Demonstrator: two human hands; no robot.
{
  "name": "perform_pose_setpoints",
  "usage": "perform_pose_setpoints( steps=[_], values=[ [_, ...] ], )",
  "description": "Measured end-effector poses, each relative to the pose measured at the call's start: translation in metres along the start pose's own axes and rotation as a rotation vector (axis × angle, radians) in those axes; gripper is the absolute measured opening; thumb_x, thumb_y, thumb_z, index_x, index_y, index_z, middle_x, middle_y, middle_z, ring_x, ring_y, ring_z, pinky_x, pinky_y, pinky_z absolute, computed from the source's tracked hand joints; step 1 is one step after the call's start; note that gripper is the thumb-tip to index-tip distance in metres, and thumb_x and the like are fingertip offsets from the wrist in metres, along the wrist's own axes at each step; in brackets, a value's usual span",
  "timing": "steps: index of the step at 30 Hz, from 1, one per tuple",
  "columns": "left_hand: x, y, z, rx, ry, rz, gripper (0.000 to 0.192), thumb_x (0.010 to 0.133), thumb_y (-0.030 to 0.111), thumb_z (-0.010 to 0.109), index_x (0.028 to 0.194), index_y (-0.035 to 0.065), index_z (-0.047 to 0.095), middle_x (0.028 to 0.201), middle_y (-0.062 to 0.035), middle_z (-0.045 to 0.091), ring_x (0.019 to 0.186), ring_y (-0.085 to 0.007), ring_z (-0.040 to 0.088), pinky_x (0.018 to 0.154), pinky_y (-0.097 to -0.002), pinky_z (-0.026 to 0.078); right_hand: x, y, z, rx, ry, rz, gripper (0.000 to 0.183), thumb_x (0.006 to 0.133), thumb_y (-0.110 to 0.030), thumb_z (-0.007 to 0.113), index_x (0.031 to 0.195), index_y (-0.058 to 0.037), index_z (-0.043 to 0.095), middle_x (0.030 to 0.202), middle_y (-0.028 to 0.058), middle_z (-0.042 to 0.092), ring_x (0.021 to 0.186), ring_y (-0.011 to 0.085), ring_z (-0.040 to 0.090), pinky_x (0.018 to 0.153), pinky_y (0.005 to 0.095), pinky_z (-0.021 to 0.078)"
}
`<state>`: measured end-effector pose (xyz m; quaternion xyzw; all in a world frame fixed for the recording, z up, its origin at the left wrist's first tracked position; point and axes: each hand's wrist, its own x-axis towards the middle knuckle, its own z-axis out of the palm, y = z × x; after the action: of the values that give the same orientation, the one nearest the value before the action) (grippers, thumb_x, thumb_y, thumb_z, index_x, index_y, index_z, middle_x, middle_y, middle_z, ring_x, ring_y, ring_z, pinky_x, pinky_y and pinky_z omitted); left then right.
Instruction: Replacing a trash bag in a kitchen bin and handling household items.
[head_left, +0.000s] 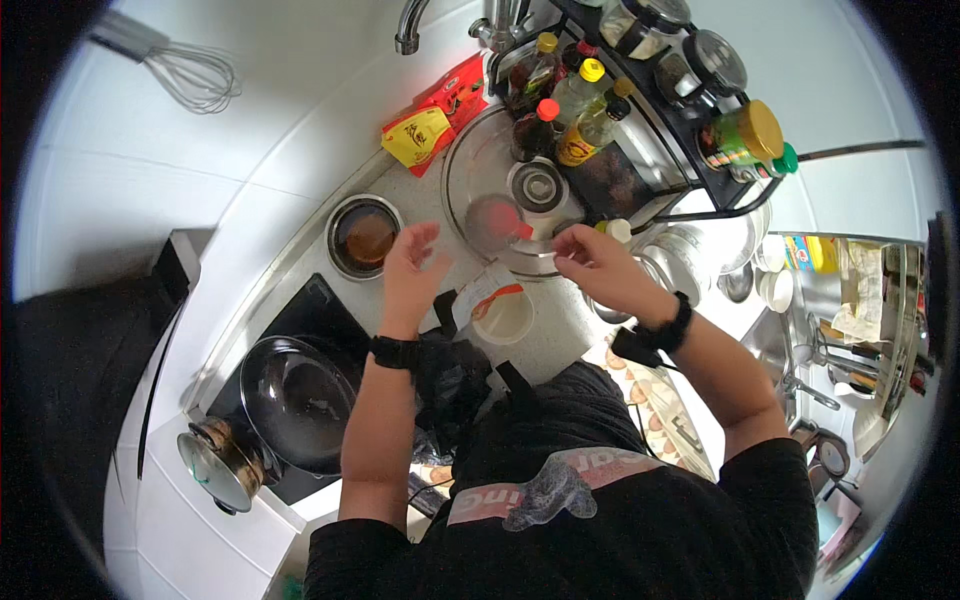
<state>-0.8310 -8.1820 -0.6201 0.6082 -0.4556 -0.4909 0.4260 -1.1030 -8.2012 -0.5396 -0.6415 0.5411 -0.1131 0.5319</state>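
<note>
My left hand (415, 274) is raised over the counter with its fingers apart and nothing in it. Just left of it stands a round metal bowl (365, 238) holding dark brown liquid. My right hand (600, 266) has curled fingers near the front rim of a large glass pot lid (472, 161); whether it grips anything is unclear. Between the hands, a white packet with an orange stripe (484, 289) overlaps a white bowl (512, 322). A small round item with red on it (499, 221), blurred, shows over the lid.
Sauce bottles (592, 105) and a black rack (667, 150) with jars stand at the back right. Left are a black wok (300, 405) and a lidded pot (221, 465). A red and yellow packet (435, 120) leans by the wall. A black bag (454, 382) hangs before my body.
</note>
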Motion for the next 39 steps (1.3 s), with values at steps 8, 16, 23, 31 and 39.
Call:
perform_pose_setpoints(
  steps=[8, 16, 23, 31, 39],
  values=[
    [-0.078, -0.006, -0.026, 0.011, 0.008, -0.104, 0.031, 0.082, 0.001, 0.064, 0.112, 0.0021, 0.056, 0.112, -0.0071, 0.060, 0.106, -0.0169, 0.056, 0.091, -0.0303, 0.043, -0.024, 0.036, 0.034, 0.068, 0.344, -0.123, 0.026, 0.083, -0.012, 0.063, 0.106, -0.0015, 0.055, 0.086, 0.0080, 0.061, 0.075, 0.0144, 0.058, 0.068, 0.0278, 0.0475],
    [-0.122, 0.011, -0.074, -0.140, 0.245, 0.022, 0.021, 0.084, -0.004, 0.060, 0.103, 0.0029, 0.060, 0.100, -0.0031, 0.063, 0.095, -0.0124, 0.058, 0.087, -0.0252, 0.044, -0.023, 0.108, 0.025, 0.248, 0.713, -0.025, 0.037, 0.074, -0.015, 0.074, 0.101, -0.0012, 0.053, 0.085, 0.0065, 0.057, 0.068, 0.0127, 0.055, 0.064, 0.0281, 0.0471],
    [-0.150, 0.022, -0.063, -0.223, 0.315, 0.068, 0.017, 0.085, -0.003, 0.060, 0.101, 0.0029, 0.060, 0.098, -0.0031, 0.063, 0.092, -0.0107, 0.057, 0.085, -0.0239, 0.044, 0.009, 0.105, 0.015, -0.223, 0.816, -0.147, 0.050, 0.068, -0.026, 0.080, 0.104, 0.0004, 0.060, 0.101, 0.0208, 0.058, 0.088, 0.0366, 0.057, 0.081, 0.0399, 0.0474],
    [-0.161, 0.023, -0.057, -0.162, 0.305, 0.072, 0.017, 0.087, 0.000, 0.059, 0.104, 0.0019, 0.059, 0.100, -0.0050, 0.064, 0.095, -0.0131, 0.059, 0.088, -0.0262, 0.044, 0.009, 0.101, 0.014, -0.148, 0.762, -0.129, 0.040, 0.069, -0.027, 0.079, 0.099, -0.0047, 0.063, 0.096, 0.0191, 0.059, 0.091, 0.0362, 0.057, 0.079, 0.0402, 0.0475],
    [-0.155, 0.022, -0.055, -0.187, 0.287, 0.070, 0.016, 0.087, -0.001, 0.059, 0.103, 0.0023, 0.059, 0.100, -0.0048, 0.064, 0.095, -0.0131, 0.058, 0.087, -0.0267, 0.044, -0.011, 0.102, 0.009, -0.238, 0.849, -0.257, 0.061, 0.074, -0.033, 0.077, 0.118, 0.0004, 0.051, 0.109, 0.0164, 0.054, 0.081, 0.0258, 0.057, 0.071, 0.0352, 0.0475]
  ],
)
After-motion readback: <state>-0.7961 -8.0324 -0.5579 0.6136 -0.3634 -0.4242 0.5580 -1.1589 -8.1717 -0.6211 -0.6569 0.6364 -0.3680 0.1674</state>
